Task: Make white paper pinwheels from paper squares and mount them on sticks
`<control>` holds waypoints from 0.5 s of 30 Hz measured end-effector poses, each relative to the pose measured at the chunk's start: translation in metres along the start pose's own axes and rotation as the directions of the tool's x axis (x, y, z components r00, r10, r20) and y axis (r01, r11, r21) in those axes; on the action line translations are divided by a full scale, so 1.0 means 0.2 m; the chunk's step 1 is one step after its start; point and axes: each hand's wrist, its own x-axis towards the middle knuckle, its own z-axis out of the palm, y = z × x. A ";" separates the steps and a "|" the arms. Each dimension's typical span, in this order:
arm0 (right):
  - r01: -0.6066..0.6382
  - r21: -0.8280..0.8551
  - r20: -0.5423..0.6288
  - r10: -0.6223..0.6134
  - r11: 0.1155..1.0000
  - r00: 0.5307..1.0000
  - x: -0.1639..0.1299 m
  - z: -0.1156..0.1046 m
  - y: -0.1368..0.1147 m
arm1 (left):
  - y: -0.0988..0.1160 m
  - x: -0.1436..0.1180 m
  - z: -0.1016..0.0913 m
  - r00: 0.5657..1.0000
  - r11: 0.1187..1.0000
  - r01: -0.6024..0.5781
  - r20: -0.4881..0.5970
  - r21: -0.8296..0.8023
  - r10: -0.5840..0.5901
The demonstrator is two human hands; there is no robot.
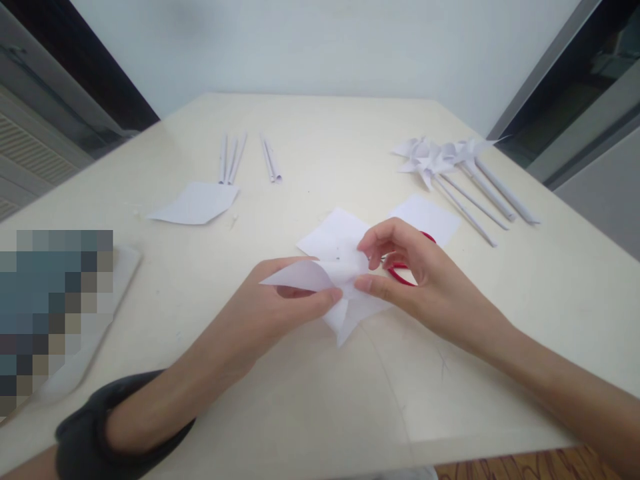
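Near the middle of the table, my left hand (280, 300) grips a white paper pinwheel (353, 313) between thumb and fingers. One blade curls up over that hand, and others point down toward me. My right hand (415, 267) is at the pinwheel's right side, thumb and index finger closed on its paper edge. Behind my right hand lie scissors (400, 274) with red handles, mostly covered by the hand. A flat white paper sheet (335, 230) rests just beyond the pinwheel, and another sheet (425, 217) lies to its right.
Several finished pinwheels (437, 159) with rolled paper sticks lie at the back right. Several paper tubes (233, 159) are at the back left, with a paper piece (197, 203) before them. A pixelated object covers the left edge. The white table (325, 400) meets a wall behind.
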 end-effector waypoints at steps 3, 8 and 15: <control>-0.058 0.102 0.043 0.054 0.993 0.998 0.00 0.01 0.02 | 0.00 0.00 0.00 1.000 0.999 -0.006 0.008 -0.032 0.006; -0.128 0.321 0.132 0.089 0.938 0.987 0.00 0.02 0.04 | -0.02 -0.01 0.01 1.000 0.992 0.001 0.028 -0.125 0.003; -0.183 0.479 0.239 0.073 0.859 0.968 0.01 0.03 0.04 | -0.04 -0.02 0.03 0.997 0.980 -0.009 -0.080 -0.200 -0.008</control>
